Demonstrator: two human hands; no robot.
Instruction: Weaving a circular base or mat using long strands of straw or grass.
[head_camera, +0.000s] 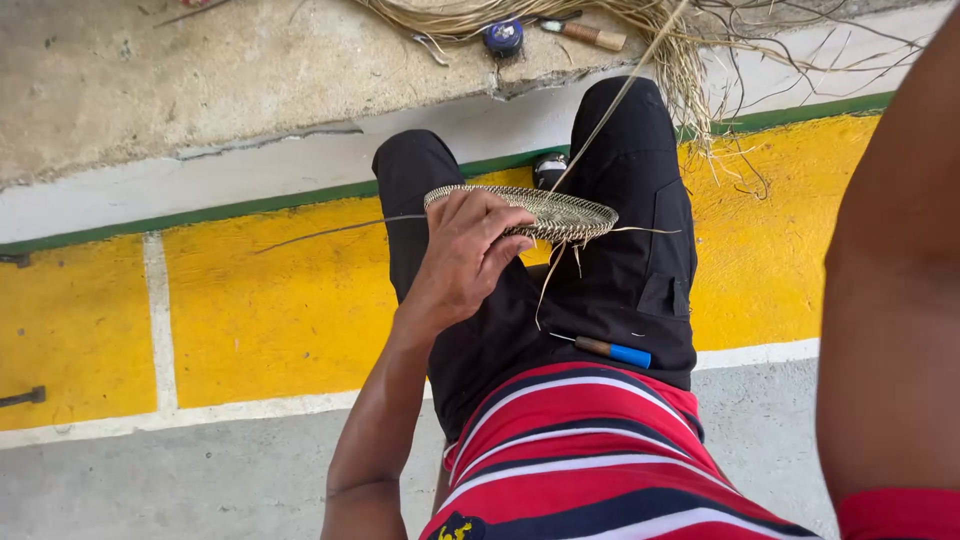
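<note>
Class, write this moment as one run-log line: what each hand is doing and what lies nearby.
left hand: grips woven disc | right hand: out of view | lap: blue-handled tool | ledge: straw bundle

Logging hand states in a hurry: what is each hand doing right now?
Left hand: closed on the rim of the woven disc.
Right hand: out of view; only the upper arm shows.
</note>
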